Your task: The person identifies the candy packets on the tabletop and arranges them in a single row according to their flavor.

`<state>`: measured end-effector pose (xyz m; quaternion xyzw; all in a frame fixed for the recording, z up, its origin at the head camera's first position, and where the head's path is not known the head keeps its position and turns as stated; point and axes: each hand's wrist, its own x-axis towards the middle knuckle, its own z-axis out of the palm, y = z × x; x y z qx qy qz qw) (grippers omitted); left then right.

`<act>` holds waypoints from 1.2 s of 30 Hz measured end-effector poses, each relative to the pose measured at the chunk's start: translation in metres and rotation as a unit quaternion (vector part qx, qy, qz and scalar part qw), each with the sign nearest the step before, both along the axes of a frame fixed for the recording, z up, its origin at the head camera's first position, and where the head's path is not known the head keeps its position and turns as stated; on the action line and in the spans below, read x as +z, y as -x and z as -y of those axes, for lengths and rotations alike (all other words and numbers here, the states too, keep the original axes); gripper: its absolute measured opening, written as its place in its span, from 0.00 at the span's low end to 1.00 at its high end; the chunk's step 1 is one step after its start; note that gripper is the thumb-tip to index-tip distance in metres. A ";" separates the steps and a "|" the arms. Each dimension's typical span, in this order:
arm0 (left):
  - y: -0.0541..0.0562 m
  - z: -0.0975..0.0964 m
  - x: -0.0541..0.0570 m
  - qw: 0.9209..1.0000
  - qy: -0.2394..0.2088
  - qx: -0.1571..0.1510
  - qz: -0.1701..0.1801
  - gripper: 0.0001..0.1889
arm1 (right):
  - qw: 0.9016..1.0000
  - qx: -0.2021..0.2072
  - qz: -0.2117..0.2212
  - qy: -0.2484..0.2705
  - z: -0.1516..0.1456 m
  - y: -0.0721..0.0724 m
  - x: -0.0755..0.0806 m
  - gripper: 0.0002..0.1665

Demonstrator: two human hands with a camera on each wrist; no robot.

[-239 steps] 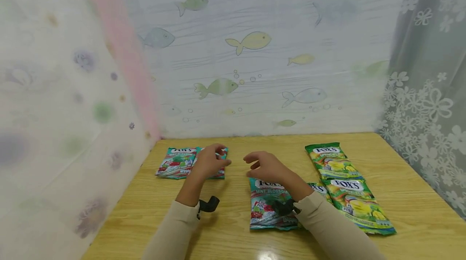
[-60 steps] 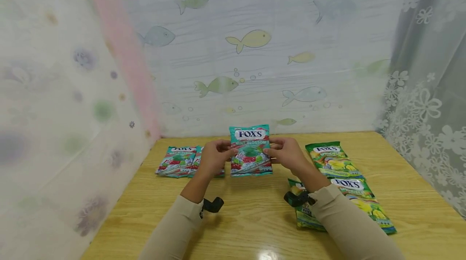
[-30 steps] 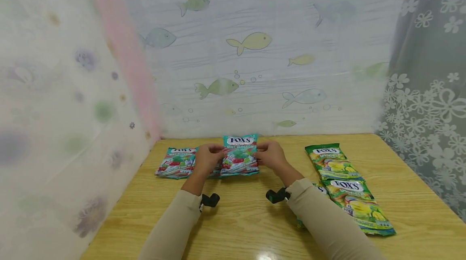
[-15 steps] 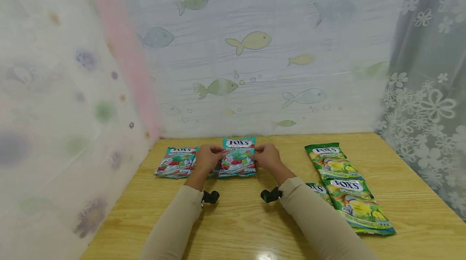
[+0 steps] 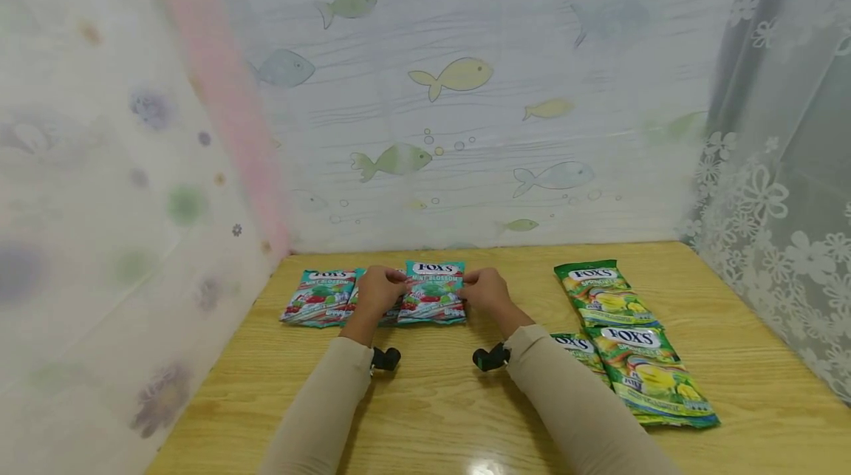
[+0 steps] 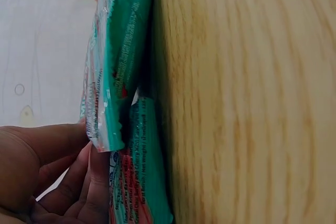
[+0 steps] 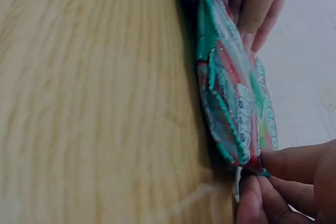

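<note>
A teal bag of Fox's Mint Blossom candy lies face up near the back of the table, held at both sides. My left hand pinches its left edge, thumb on top and fingers underneath, as the left wrist view shows. On the right edge, my right hand pinches the same way; in the right wrist view its thumb presses the corner. Under the left hand, partly hidden, is a second teal candy bag, which the held bag overlaps. A third teal candy bag lies farther left.
Three green and yellow Fox's candy bags lie at the right: one at the back, one in front of it, and one partly behind the right sleeve. The wooden table meets a fish-patterned curtain behind.
Both hands picked up the teal bag from in front of the right arm, carried it left and back, and lowered it beside the other teal bags. Over the last half second it has tipped flatter.
</note>
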<state>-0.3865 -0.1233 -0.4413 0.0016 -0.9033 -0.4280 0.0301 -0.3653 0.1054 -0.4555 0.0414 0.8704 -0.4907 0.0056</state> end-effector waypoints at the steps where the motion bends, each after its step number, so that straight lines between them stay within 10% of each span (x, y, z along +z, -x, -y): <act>1: 0.001 0.000 0.000 1.000 0.003 0.000 0.001 0.09 | 1.000 0.000 0.001 -0.001 0.000 0.000 0.000 0.25; 36: 0.001 0.000 -0.002 0.999 0.035 -0.019 0.007 0.05 | 1.000 0.014 0.000 0.026 -0.003 -0.008 -0.011 0.27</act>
